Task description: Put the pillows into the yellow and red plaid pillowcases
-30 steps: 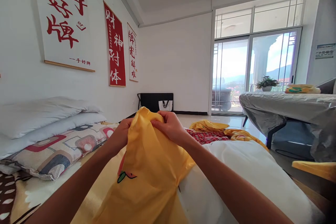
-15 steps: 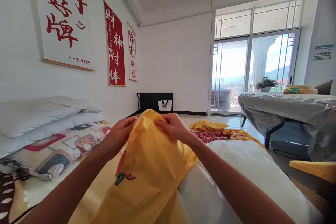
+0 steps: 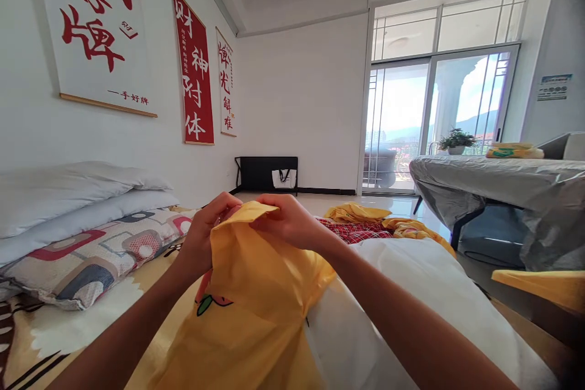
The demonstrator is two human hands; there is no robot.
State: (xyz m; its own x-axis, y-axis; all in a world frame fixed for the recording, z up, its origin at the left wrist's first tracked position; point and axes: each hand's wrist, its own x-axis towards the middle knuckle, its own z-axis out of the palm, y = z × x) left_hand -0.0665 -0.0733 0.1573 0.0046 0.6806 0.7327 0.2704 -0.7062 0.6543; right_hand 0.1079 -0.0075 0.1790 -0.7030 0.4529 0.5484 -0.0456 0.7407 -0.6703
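Head view: curled nearly closed, the left hand (image 3: 203,234) and right hand (image 3: 292,222) are gripping the raised edge of a yellow cloth (image 3: 256,280), right of the patterned pillow (image 3: 114,250); white bedding (image 3: 406,286) is lying farther right.

The head-worn camera looks forward, close above the yellow cloth (image 3: 256,280).

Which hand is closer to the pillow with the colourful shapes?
Left. The left hand appears by the right end of the patterned pillow; the right hand is farther right, gripping the yellow fabric.
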